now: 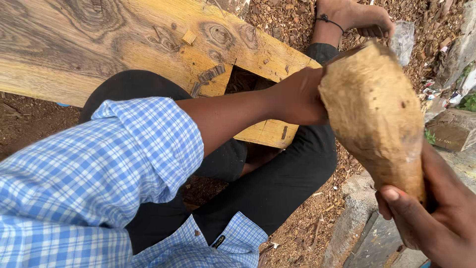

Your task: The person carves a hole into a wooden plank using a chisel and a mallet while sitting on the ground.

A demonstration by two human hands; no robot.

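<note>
Person is sitting on the ground, legs in black trousers, blue checked shirt (pixel 94 178) with the sleeve rolled above the elbow.

Right hand (pixel 436 208) is wrapping around the narrow lower end of a rough tan wooden mallet (pixel 377 114), fingers curled and pressed tight on it, thumb lying across the front. The club-shaped block is rising up and away from that hand, its thick end tilting toward the foot.

Left hand (pixel 297 97) is reaching across the body; the forearm is stretching out from the rolled sleeve. The hand is lying just behind the mallet's thick end, and the mallet is hiding the fingers, so cannot tell whether they are spread, closed, or gripping anything.

Under the left hand a broad pale wooden plank (pixel 124 44) is lying across the lap, dark grain and knots showing. A rectangular notch (pixel 245 79) is cut into its near edge, just beside the left wrist. Loose chips are sitting on the plank next to the notch.

Beyond the left hand, a bare foot (pixel 354 17) with a dark cord round the ankle is resting on wood shavings (pixel 297 233). Below the right hand, a grey stone kerb (pixel 354 218).
</note>
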